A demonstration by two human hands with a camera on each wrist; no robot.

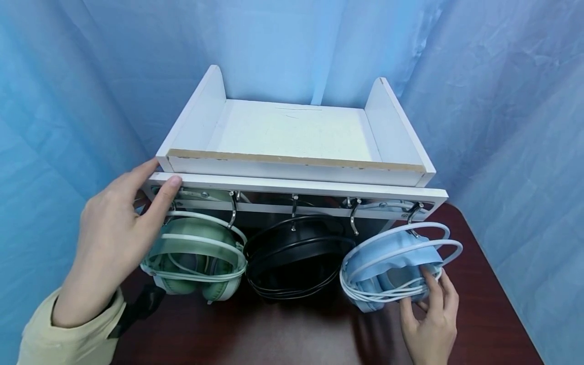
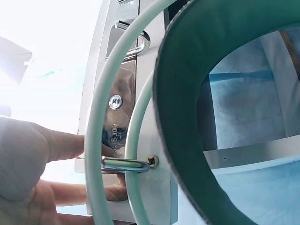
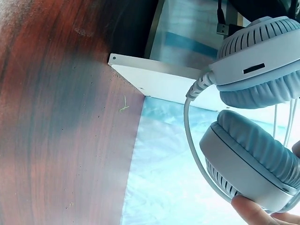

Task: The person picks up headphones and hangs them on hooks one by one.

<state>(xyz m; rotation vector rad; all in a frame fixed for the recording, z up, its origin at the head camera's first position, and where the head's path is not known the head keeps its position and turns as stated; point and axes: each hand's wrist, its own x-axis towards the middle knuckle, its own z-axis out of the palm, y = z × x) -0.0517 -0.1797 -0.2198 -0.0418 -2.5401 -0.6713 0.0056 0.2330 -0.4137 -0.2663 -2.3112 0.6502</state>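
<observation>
Three pairs of headphones hang from metal hooks under a white wooden rack (image 1: 296,182). My left hand (image 1: 114,223) grips the left end of the rack's front board, thumb on its upper edge. Just beside it hangs a green pair of headphones (image 1: 196,243); its green wire bands (image 2: 96,140) pass in front of my fingers in the left wrist view. On the right, my right hand (image 1: 431,319) holds an ear cup of the light blue headphones (image 1: 397,253), whose headband loops over the rightmost hook. The right wrist view shows both padded ear cups (image 3: 253,154) and a cable.
Black headphones (image 1: 296,248) hang in the middle. Two hooks (image 1: 354,215) carry nothing. The rack's open upper tray (image 1: 292,132) has raised sides. Below lies a dark red-brown wooden table (image 1: 292,334), with blue curtains (image 1: 502,126) around it.
</observation>
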